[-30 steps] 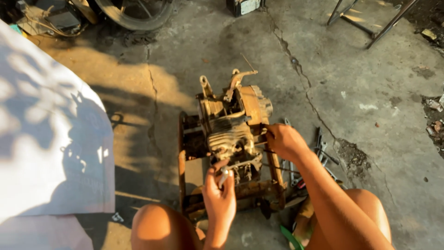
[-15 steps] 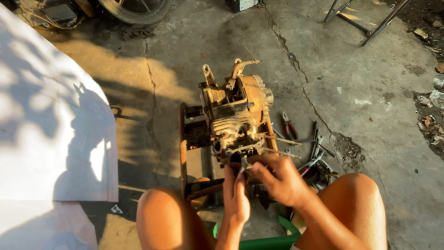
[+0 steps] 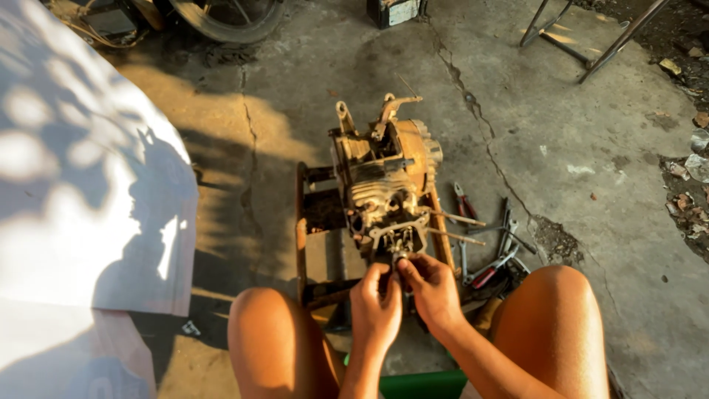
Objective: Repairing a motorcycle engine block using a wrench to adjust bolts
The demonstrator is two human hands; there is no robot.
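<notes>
1. Both hands are together at the near end of the small engine (image 3: 384, 185), right under its finned cylinder head.
2. Left hand (image 3: 374, 310): fingers curled upward, fingertips pinched close at the engine's lower edge; whether anything sits in that grip is too small to tell.
3. Right hand (image 3: 434, 292): thumb and forefinger brought together just beside the left fingertips, seemingly on a tiny part against the engine. What exactly the grip has cannot be made out.
4. The engine sits upright on a rusty metal frame (image 3: 301, 229) on the cracked concrete floor (image 3: 591, 148), between the person's bare knees and a little ahead of them.
5. Two thin studs (image 3: 454, 218) stick out from the engine's right side.
6. Just right of the engine, a scatter of hand tools lies on the floor: red-handled pliers (image 3: 464, 201), and wrenches (image 3: 506, 229) near the right knee.
7. On the left, a large white sheet (image 3: 81, 199) catches dappled sun and the person's shadow.
8. Far end: a tyre (image 3: 221, 18) at the top left, and a dark metal stand (image 3: 583, 37) at the top right.
9. A green object (image 3: 421, 384) shows low between the legs.
</notes>
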